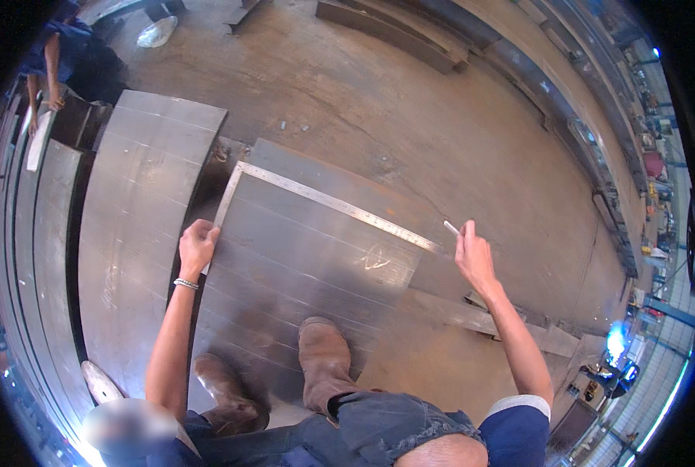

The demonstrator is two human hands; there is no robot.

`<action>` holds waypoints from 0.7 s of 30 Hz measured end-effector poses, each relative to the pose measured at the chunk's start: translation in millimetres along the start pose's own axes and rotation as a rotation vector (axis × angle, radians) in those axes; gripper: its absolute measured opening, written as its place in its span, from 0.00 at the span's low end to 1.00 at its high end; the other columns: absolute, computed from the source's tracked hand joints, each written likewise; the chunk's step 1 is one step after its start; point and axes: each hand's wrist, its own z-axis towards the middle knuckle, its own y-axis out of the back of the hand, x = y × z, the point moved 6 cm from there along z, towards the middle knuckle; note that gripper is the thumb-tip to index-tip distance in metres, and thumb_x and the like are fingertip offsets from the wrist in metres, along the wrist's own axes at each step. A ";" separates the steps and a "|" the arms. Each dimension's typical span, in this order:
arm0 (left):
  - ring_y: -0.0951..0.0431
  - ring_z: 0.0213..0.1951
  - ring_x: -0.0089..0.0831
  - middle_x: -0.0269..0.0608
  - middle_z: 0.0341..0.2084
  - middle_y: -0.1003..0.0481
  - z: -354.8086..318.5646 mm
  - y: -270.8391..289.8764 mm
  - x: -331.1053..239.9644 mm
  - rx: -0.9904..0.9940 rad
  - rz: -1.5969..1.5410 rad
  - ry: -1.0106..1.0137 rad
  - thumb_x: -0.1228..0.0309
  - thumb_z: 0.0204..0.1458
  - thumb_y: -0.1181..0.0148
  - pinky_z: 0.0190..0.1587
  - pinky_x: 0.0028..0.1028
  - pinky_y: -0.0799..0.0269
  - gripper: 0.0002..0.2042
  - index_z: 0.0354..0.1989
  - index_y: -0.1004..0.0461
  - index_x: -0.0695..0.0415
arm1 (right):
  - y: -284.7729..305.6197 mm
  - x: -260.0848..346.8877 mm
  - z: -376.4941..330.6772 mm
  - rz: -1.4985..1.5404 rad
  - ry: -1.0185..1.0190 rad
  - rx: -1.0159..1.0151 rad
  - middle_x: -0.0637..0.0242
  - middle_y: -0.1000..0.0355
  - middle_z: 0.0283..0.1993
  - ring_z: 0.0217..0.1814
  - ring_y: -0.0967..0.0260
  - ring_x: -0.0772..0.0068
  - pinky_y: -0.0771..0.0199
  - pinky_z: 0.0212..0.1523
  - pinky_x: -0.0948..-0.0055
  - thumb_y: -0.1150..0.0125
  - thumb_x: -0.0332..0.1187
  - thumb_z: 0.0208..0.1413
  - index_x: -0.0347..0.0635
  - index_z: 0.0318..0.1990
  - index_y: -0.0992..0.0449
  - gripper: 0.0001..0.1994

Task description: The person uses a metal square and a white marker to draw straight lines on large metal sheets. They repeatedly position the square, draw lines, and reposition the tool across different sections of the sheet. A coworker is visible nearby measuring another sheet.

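- The work surface is a dark steel plate [293, 257], crossed by fine parallel lines and with pale scrawled marks near its right edge; the person's brown boots [323, 354] are at its near part.
- To the left lies another long grey plate [145, 171], with more stacked beyond it; around them spreads a brown, dusty floor [456, 148], bounded at the upper right by long steel beams [409, 39].
- At the upper left a co-worker's hands [54, 101] show near a white piece, and at the right a blue-white glare [616, 342] burns (too bright to make out its source).
- The steel square [336, 204] lies flat on the plate, its corner at the far left. Its long arm runs rightward and somewhat toward the person; its short arm comes back toward the person along the plate's left edge.
- The left hand [198, 247] is on the near stretch of that short arm, fingers bent against it; whether they pinch or merely press, I cannot tell.
- The right hand [475, 258] has its fingers closed on a slim white stick [451, 227], which juts out ahead of them, tip pointing up-left. That hand is just beside the long arm's right end.
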 end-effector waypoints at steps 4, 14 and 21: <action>0.18 0.38 0.48 0.53 0.32 0.19 -8.9 39.1 -19.3 -0.068 0.051 0.041 0.60 0.56 0.41 0.42 0.41 0.26 0.14 0.38 0.20 0.60 | -32.6 -6.0 -15.3 0.265 -0.045 0.050 0.44 0.26 0.27 0.30 0.26 0.37 0.29 0.32 0.46 0.48 0.32 0.63 0.38 0.42 0.37 0.08; 0.30 0.22 0.19 0.33 0.15 0.28 -56.1 260.5 -54.3 -0.318 -0.178 0.065 0.54 0.61 0.43 0.28 0.26 0.36 0.20 0.27 0.23 0.60 | 27.3 121.4 31.5 0.609 0.006 0.151 0.56 0.23 0.25 0.20 0.25 0.70 0.26 0.20 0.69 0.49 0.32 0.65 0.37 0.40 0.36 0.07; 0.31 0.22 0.24 0.37 0.18 0.27 -106.7 375.5 -69.5 -0.495 -0.043 -0.162 0.53 0.63 0.47 0.29 0.32 0.35 0.20 0.31 0.22 0.60 | 27.1 193.3 23.0 0.600 0.266 0.202 0.56 0.20 0.31 0.26 0.24 0.75 0.24 0.25 0.75 0.53 0.30 0.69 0.34 0.53 0.31 0.12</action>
